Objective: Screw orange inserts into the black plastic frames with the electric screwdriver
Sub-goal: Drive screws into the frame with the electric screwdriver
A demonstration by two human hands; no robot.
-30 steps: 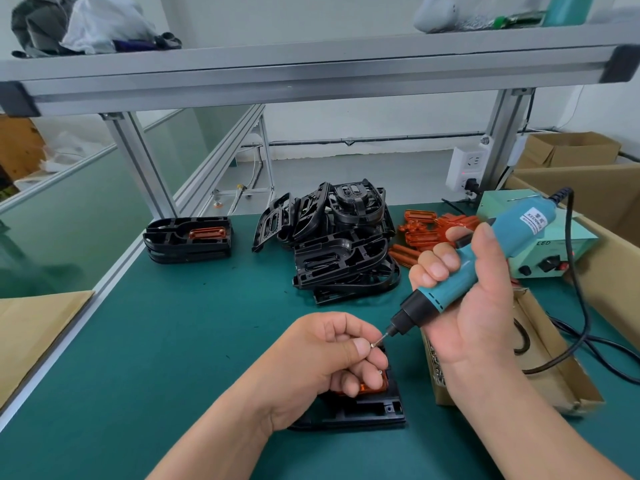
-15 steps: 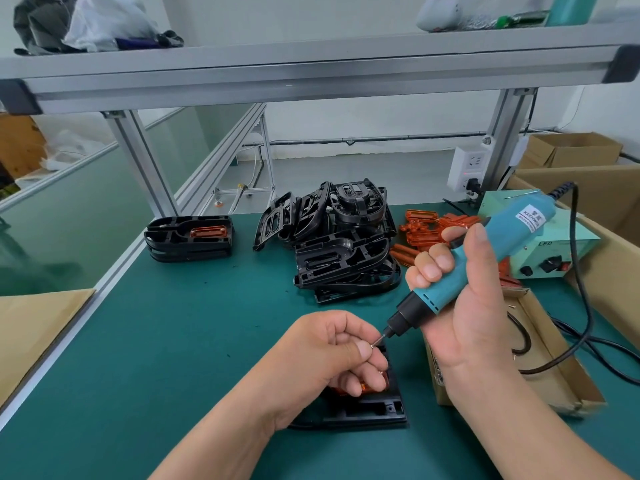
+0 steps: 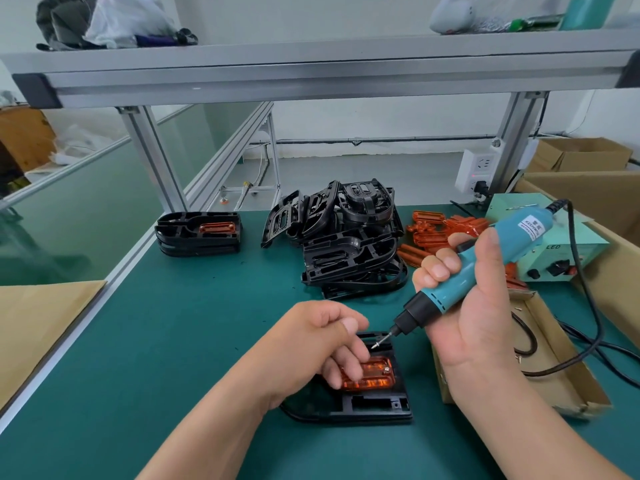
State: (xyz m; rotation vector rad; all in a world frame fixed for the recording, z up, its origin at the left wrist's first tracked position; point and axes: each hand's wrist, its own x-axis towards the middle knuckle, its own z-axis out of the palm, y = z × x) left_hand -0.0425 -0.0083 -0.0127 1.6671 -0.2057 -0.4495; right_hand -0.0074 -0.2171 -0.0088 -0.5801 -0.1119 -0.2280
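A black plastic frame (image 3: 375,407) lies flat on the green mat near me, with an orange insert (image 3: 375,375) seated in it. My left hand (image 3: 311,348) is over the frame's left part, and its lower fingers rest on the insert. My right hand (image 3: 479,306) grips the teal electric screwdriver (image 3: 485,258), tilted down to the left. A small screw sits on its bit tip (image 3: 376,344), just above the frame's upper edge and a little right of my left thumb.
A pile of black frames (image 3: 349,244) and loose orange inserts (image 3: 440,230) lie behind. Stacked frames with an insert (image 3: 199,233) stand at the back left. An open cardboard box (image 3: 547,368), the green power unit (image 3: 561,251) and its black cable (image 3: 588,299) fill the right.
My left hand has let go of the screw at the bit tip and dropped onto the orange insert. The screwdriver has tipped lower, toward the frame.
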